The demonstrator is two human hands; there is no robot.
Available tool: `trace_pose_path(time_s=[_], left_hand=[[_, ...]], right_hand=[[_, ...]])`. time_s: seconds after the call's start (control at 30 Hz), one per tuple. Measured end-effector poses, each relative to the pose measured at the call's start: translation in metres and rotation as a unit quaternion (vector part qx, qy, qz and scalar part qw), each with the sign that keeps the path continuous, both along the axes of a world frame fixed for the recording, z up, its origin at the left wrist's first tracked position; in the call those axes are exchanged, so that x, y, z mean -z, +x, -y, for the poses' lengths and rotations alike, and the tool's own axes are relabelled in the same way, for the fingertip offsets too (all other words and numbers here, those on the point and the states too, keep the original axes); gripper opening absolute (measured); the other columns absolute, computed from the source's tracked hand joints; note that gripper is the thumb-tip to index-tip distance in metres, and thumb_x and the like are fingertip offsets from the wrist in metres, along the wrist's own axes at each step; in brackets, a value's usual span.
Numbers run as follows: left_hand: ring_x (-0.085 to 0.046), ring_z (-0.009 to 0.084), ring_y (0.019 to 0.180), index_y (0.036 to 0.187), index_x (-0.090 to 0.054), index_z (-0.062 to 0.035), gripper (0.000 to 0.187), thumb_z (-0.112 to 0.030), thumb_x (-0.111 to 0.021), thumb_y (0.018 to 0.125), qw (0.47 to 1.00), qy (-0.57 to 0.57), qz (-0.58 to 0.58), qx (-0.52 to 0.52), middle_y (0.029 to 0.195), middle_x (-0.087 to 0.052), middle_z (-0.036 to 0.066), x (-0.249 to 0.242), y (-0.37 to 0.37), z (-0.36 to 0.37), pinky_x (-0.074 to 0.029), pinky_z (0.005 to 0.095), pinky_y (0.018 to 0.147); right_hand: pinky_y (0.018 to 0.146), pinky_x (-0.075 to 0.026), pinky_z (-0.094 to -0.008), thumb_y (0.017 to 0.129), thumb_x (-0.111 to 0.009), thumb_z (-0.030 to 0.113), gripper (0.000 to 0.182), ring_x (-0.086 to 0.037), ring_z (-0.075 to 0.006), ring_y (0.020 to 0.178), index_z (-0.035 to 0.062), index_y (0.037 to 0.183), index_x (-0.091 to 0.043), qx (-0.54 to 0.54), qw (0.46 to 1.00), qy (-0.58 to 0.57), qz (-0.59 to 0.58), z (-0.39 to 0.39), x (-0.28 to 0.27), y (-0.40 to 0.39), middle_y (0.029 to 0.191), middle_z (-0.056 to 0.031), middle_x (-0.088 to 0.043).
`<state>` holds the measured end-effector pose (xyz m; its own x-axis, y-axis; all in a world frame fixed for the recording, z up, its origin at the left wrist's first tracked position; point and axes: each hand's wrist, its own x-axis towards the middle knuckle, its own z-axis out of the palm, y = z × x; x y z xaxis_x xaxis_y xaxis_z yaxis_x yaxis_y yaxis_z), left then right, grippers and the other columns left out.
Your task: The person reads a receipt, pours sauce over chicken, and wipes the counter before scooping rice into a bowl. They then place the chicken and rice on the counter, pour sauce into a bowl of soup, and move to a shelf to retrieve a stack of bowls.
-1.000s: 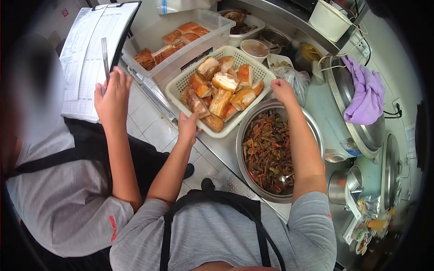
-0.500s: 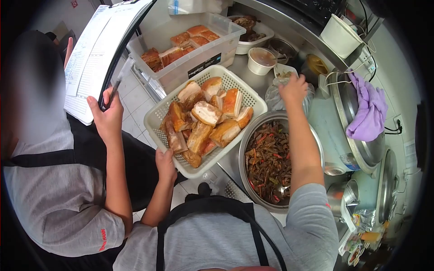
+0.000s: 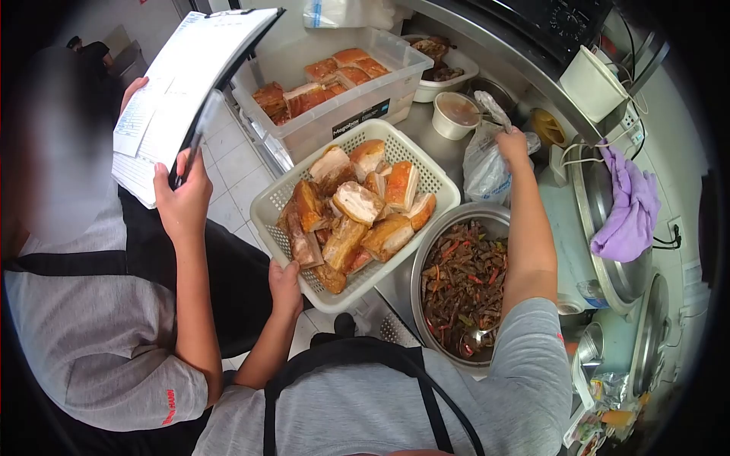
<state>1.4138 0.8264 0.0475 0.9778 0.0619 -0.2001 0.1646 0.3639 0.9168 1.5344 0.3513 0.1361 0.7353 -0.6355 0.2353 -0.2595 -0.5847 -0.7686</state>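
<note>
My left hand (image 3: 285, 289) grips the near left corner of a pale plastic basket (image 3: 262, 228), thumb over the rim. Chunks of roasted pork belly (image 3: 359, 203) are heaped in the basket. With closed fingers, my right hand (image 3: 513, 144) holds the gathered top of a clear plastic bag (image 3: 487, 171); what the bag contains is hard to make out. Below my right forearm stands a round metal pot (image 3: 417, 292) of dark shredded meat and red pepper strips (image 3: 460, 277), with a metal spoon (image 3: 477, 338) in it.
Behind the basket stands a clear plastic bin (image 3: 304, 144) with more pork slabs. A lidded tub (image 3: 454, 118) sits near the bag. Large lidded pots, one with a purple cloth (image 3: 625, 201), line the right. A co-worker at left holds a clipboard (image 3: 198, 76) and a pen (image 3: 196, 144).
My right hand has lifted the top of the plastic bag, which now stands taller and bunched in my fingers. My left hand keeps its hold on the basket. The view has shifted slightly.
</note>
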Motion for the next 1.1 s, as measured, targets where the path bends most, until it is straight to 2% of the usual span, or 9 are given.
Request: trace_pose_path(time_s=[0.23,0.33,0.43,0.53,0.6,0.63,0.67,0.77,1.1], left_hand=[[-0.05,0.0173,0.09,0.108,-0.039,0.0002,0.035,0.001,-0.038,0.073,1.0,-0.006,0.011,0.008,0.102,-0.049,0.009,0.001,0.0,-0.001,-0.039,0.0305,0.081],[-0.05,0.0172,0.089,0.108,-0.039,-0.0002,0.035,0.002,-0.039,0.073,1.0,-0.009,0.009,0.005,0.101,-0.049,0.009,-0.002,0.0,0.001,-0.039,0.0302,0.081],[-0.051,0.0171,0.088,0.108,-0.04,-0.0003,0.035,0.002,-0.038,0.073,1.0,-0.019,0.013,0.007,0.101,-0.05,0.009,0.001,0.0,-0.001,-0.039,0.0301,0.081],[-0.051,0.0148,0.088,0.104,-0.042,0.0005,0.03,0.002,-0.04,0.074,1.0,-0.013,0.013,0.006,0.099,-0.051,0.009,0.0,-0.001,-0.004,-0.039,0.0276,0.08],[-0.051,0.0136,0.087,0.102,-0.043,0.001,0.028,0.001,-0.041,0.074,1.0,-0.021,0.017,0.006,0.097,-0.051,0.008,-0.006,0.002,0.001,-0.039,0.0265,0.079],[-0.051,0.0145,0.088,0.103,-0.042,0.0012,0.03,0.002,-0.04,0.074,1.0,-0.017,0.014,0.009,0.098,-0.051,0.008,-0.006,0.003,0.0,-0.039,0.0272,0.08],[-0.051,0.0154,0.088,0.105,-0.041,0.0013,0.032,0.003,-0.039,0.073,1.0,-0.014,0.013,0.013,0.099,-0.051,0.009,-0.005,0.004,-0.003,-0.039,0.0279,0.08],[-0.052,0.0155,0.085,0.105,-0.041,0.0014,0.034,0.004,-0.038,0.071,1.0,0.002,0.018,0.013,0.098,-0.051,0.009,0.001,0.012,-0.008,-0.04,0.0281,0.079],[-0.05,0.0122,0.082,0.102,-0.042,0.0016,0.032,0.003,-0.043,0.071,0.995,0.027,0.088,-0.032,0.094,-0.05,0.007,-0.041,-0.013,-0.012,-0.04,0.0251,0.075]], right_hand=[[0.066,-0.041,-0.0295,0.064,-0.057,0.012,0.034,-0.054,-0.0196,0.071,0.0007,0.096,-0.054,-0.21,0.976,0.024,0.055,-0.036,-0.039,0.051,0.077,-0.012,-0.059],[0.071,-0.041,-0.0295,0.065,-0.062,0.015,0.037,-0.054,-0.0216,0.076,0.0034,0.099,-0.052,-0.264,0.95,-0.148,-0.073,-0.027,-0.024,0.081,0.08,-0.0129,-0.058],[0.075,-0.043,-0.031,0.066,-0.066,0.018,0.038,-0.056,-0.0256,0.082,0.0071,0.099,-0.052,-0.073,0.952,-0.289,-0.072,-0.046,0.005,0.075,0.082,-0.0151,-0.057],[0.07,-0.046,-0.0358,0.07,-0.057,0.041,0.054,-0.054,-0.0299,0.088,-0.0056,0.097,-0.051,-0.064,0.949,-0.241,-0.192,-0.076,-0.006,0.046,0.09,-0.0233,-0.056],[0.071,-0.045,-0.0356,0.07,-0.054,0.048,0.063,-0.054,-0.0333,0.089,-0.0099,0.096,-0.052,-0.189,0.874,-0.145,-0.424,-0.109,-0.013,0.011,0.094,-0.0253,-0.055],[0.067,-0.046,-0.0348,0.071,-0.052,0.05,0.064,-0.058,-0.0325,0.078,-0.0089,0.096,-0.054,-0.216,0.875,-0.227,-0.369,-0.104,0.025,0.004,0.086,-0.0236,-0.058],[0.062,-0.046,-0.0322,0.07,-0.057,0.045,0.054,-0.059,-0.0254,0.066,-0.0059,0.091,-0.057,-0.273,0.884,-0.177,-0.337,-0.087,0.078,0.011,0.077,-0.0188,-0.06],[0.065,-0.045,-0.0327,0.069,-0.061,0.035,0.042,-0.059,-0.0254,0.07,-0.0041,0.086,-0.058,-0.211,0.947,0.043,-0.237,-0.111,0.061,0.001,0.076,-0.0168,-0.06],[0.053,-0.042,-0.0287,0.068,-0.063,0.026,0.028,-0.053,-0.0149,0.055,-0.001,0.072,-0.056,-0.21,0.971,0.057,-0.102,-0.124,0.019,-0.01,0.063,-0.0085,-0.058]])
